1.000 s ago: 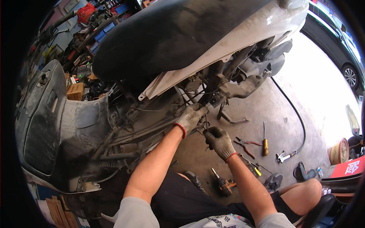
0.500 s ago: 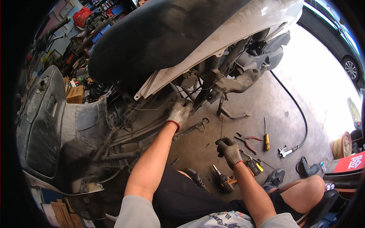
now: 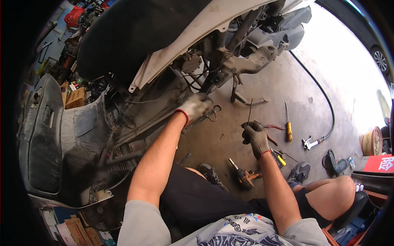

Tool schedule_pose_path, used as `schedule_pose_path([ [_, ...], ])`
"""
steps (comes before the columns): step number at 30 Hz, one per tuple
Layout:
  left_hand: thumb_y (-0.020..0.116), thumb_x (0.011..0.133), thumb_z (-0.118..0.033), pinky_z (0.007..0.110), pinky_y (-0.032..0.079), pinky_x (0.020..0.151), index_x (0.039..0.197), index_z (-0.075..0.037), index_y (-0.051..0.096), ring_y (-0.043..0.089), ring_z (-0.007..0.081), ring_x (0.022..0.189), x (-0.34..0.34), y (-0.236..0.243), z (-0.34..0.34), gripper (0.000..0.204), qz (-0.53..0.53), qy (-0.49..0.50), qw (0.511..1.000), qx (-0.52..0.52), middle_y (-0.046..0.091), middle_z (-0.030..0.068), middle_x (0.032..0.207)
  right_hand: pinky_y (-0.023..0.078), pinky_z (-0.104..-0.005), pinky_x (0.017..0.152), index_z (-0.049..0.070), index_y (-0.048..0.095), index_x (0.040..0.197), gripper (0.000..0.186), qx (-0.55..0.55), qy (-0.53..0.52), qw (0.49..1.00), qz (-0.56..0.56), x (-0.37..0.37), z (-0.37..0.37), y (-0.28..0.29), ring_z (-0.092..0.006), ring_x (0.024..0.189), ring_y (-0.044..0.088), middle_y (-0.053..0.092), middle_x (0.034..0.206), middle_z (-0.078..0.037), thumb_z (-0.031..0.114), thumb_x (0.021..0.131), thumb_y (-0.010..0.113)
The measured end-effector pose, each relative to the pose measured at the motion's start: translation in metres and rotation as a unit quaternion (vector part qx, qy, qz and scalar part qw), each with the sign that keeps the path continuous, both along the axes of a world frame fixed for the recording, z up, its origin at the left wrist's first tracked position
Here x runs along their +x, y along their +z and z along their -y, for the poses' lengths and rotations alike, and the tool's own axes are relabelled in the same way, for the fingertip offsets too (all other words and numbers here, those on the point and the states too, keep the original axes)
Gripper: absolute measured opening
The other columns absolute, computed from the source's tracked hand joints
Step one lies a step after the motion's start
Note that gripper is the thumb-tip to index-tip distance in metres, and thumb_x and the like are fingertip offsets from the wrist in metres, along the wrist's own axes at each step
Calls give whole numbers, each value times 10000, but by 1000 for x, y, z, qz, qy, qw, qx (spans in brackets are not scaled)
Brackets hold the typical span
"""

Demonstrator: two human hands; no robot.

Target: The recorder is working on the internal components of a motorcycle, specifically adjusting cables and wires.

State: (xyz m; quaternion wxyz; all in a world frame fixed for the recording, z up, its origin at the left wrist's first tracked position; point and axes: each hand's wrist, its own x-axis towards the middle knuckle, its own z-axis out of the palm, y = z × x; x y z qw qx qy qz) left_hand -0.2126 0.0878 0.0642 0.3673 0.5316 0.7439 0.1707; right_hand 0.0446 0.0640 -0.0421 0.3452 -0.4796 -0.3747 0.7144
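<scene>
My gloved left hand (image 3: 197, 107) has curled fingers among the parts below the dusty scooter's white side panel (image 3: 172, 49), beside the frame and cables (image 3: 211, 76); what it grips is hidden. My gloved right hand (image 3: 255, 137) is closed on a thin metal rod (image 3: 250, 110), held upright over the concrete floor, apart from the scooter. A bent metal stand (image 3: 242, 100) is behind the rod. Red-handled pliers (image 3: 274, 139) and a yellow-handled screwdriver (image 3: 289, 130) lie just beyond my right hand.
An orange-black drill (image 3: 246, 177), a green power tool (image 3: 338, 164) and a black hose (image 3: 328, 102) lie on the floor. At right are a tub (image 3: 367, 143) and a car (image 3: 379, 59). Clutter and cardboard boxes (image 3: 76, 97) fill the left background beyond the scooter's front (image 3: 45, 135).
My right hand has moved rightward, away from my left, carrying the rod. My left hand drew back from its earlier spot, then shifted slightly right. The whole view has shifted up.
</scene>
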Motion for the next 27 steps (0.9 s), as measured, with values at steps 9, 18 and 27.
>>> schedule_pose_path([
  [9,581,851,-148,429,539,894,1078,-69,724,665,311,1073,75,-103,-17,280,-372,-367,823,-221,690,153,1141,476,-262,489,-38,630,1044,250,-34,-37,999,-9,3,-6,-12,-124,545,555,603,696,-62,165,909,579],
  [18,566,899,-192,454,557,837,1159,-112,667,674,334,1034,58,-235,26,290,-350,-123,916,-151,689,147,1118,482,-265,476,-32,624,1041,247,-54,-35,998,-27,3,-14,-17,-128,518,547,594,685,-62,172,909,581],
  [27,458,976,-229,451,571,785,1163,-111,628,698,347,942,80,-303,42,279,-331,13,932,-147,690,140,1092,485,-268,474,-39,621,1034,239,-59,-53,997,-19,13,-21,-33,-131,512,550,601,681,-68,162,917,567],
])
